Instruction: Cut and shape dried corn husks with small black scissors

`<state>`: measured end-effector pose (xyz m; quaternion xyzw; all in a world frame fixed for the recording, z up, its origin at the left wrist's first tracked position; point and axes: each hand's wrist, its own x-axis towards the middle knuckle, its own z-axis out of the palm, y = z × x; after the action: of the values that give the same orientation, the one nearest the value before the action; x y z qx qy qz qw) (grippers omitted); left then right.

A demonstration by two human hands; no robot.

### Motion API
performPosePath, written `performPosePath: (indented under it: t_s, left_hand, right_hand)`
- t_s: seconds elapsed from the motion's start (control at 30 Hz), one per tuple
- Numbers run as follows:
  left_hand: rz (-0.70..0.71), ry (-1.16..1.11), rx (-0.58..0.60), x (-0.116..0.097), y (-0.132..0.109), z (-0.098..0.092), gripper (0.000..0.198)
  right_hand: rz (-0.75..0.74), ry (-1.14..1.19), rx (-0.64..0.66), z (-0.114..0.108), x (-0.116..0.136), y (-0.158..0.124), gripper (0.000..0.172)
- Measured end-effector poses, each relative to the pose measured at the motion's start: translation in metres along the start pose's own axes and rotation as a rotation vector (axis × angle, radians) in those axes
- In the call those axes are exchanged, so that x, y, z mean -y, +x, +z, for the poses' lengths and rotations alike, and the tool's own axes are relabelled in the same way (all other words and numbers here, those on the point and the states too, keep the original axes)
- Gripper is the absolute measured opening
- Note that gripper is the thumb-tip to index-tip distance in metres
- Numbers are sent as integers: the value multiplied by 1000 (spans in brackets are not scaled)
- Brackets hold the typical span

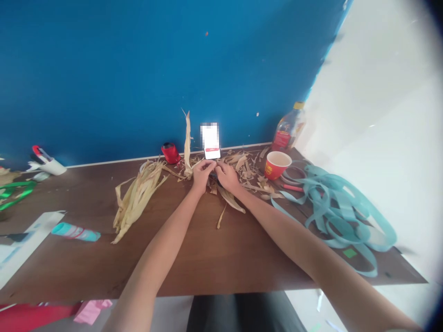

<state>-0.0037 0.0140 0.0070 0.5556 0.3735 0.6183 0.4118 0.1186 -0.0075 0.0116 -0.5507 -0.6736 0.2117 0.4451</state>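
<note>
My left hand (203, 175) and my right hand (226, 175) meet at the back middle of the brown table, fingers curled and fingertips close together. Something small seems pinched between them, but the fingers hide it. A pale strip of corn husk (231, 199) sticks out below my right hand; whether it is held I cannot tell. Torn husk scraps (247, 167) lie around and behind both hands. Just left of my left hand, a tall dry husk piece (187, 143) stands near the wall. Behind the fingertips a phone with a bright screen (212, 140) leans upright.
A bundle of corn husks (140, 196) lies to the left, with a red roll (170, 153) behind it. On the right are a red paper cup (277, 165), a plastic bottle (289, 129) and tangled teal ribbon (332, 207). A teal tube (76, 232) lies far left.
</note>
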Motion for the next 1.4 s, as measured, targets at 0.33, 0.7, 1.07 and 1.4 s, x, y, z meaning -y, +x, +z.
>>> performPosePath:
  t_s: [0.33, 0.7, 1.07, 1.4]
  left_hand:
    - [22, 69, 52, -3, 0, 0, 20]
    - [-32, 21, 105, -3, 1, 1, 23]
    - [-42, 99, 102, 1, 2, -1, 29]
    - [-39, 112, 81, 1, 2, 0, 30]
  right_hand:
    - [-35, 36, -140, 1, -1, -1, 28]
    - [22, -6, -154, -2, -2, 0, 30]
    - [33, -42, -109, 0, -3, 0, 27]
    - [20, -51, -80, -1, -1, -1, 26]
